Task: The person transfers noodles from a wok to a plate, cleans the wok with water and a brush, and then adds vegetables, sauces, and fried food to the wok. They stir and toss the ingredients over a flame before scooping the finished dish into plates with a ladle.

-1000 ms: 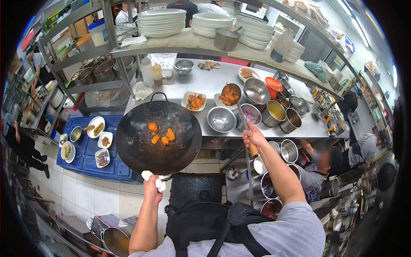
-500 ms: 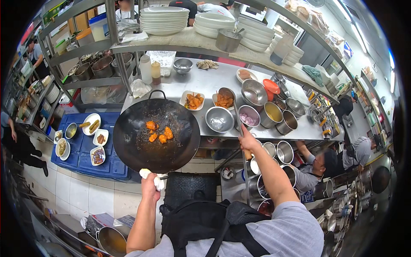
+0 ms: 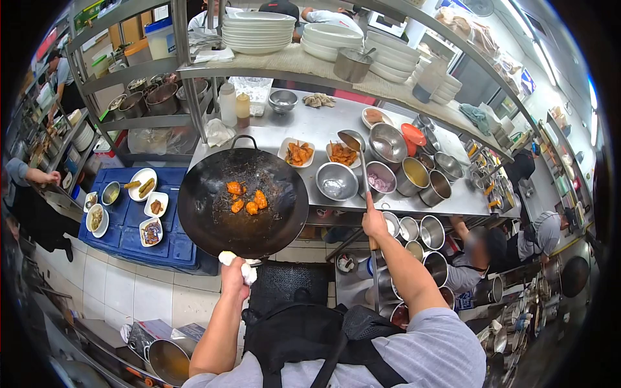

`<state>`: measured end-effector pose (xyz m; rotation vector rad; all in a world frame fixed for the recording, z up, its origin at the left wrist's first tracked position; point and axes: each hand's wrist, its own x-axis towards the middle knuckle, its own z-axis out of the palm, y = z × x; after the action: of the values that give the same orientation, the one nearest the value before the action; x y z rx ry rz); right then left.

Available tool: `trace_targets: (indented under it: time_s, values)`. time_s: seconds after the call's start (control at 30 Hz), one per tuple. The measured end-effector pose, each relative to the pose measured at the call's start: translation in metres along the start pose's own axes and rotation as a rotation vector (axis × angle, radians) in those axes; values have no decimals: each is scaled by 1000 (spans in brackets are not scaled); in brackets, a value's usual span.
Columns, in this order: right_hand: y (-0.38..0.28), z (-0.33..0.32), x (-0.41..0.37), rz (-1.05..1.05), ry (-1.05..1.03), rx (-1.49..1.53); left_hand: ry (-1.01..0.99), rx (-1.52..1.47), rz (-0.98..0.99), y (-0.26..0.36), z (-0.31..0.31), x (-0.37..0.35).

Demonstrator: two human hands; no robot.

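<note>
The counter [image 3: 304, 123] lies ahead. The wok [image 3: 275, 220] hangs off its near edge, its handle wrapped in a cloth [image 3: 243, 267] and gripped by the left hand [image 3: 234, 279]. The ladle [image 3: 363, 173] points away from the person. The right hand [image 3: 374, 223] is closed on its near end, with its bowl over a plate [image 3: 332, 160] right of the wok. Orange pieces [image 3: 246, 197] sit mid-wok, nearer the left hand.

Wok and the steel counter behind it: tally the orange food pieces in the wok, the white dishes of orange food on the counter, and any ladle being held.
Orange pieces in the wok: 4
White dishes of orange food on the counter: 2
Ladle held in the right hand: 1
Total: 7
</note>
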<state>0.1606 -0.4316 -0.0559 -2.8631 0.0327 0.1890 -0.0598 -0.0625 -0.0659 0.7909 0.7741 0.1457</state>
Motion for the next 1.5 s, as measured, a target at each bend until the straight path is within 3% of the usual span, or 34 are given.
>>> trace_targets:
  time_s: [0.13,0.2,0.23,0.3,0.37,0.43,0.53,0.63,0.7,0.77,0.83,0.93,1.03,1.07,1.1,1.17,1.2,1.23,1.27,1.3,1.4,1.5]
  values:
    - [21,8,4,-66,62,63,-17,11,7,-8,-4,5]
    - [41,23,15,-362,274,144,-16,11,7,-8,-2,3]
    - [37,16,8,-365,276,147,-9,3,3,-8,2,0]
    - [4,-14,-24,37,-182,859,40,-22,21,-8,4,0]
    - [-12,-36,-58,44,-290,1269,16,-37,24,0,-5,5]
    - [-18,-62,-88,-26,-431,1421,-6,-88,32,25,-3,-23]
    - [-39,-89,-121,-117,-606,1447,70,-213,-25,53,24,-61]
    - [-80,-93,-134,-135,-688,1418,-84,-123,-26,42,7,31]
    - [-107,-95,-147,-145,-635,1286,-46,-108,51,32,6,11]
    - [-114,-94,-153,-225,-719,1274,-3,-131,217,37,33,-30]
    - [-122,-103,-159,-198,-773,1243,73,-107,131,45,17,-41]
    - [-140,-100,-162,-225,-683,1017,39,-134,56,74,15,-38]
    - [-145,-84,-162,-360,-512,746,-5,3,341,24,16,-53]
    - [-135,-54,-149,-534,-260,550,-6,41,423,8,23,-61]
    - [-144,-59,-152,-526,-266,551,-2,82,500,-5,26,-70]
    - [-165,-76,-162,-247,-601,680,28,261,552,-25,26,-56]
    - [-162,-71,-158,-233,-800,882,86,183,513,-21,30,-51]
    - [-163,-67,-152,-230,-795,879,140,106,471,-12,41,-48]
    - [-166,-63,-146,-110,-982,1150,-16,119,364,6,35,-43]
    - [-169,-56,-142,23,-1169,1419,-48,61,316,20,33,-42]
    - [-163,-28,-138,125,-1236,1529,-34,-73,96,23,11,-43]
    - [-148,-23,-142,165,-1233,1555,7,-69,75,12,3,-44]
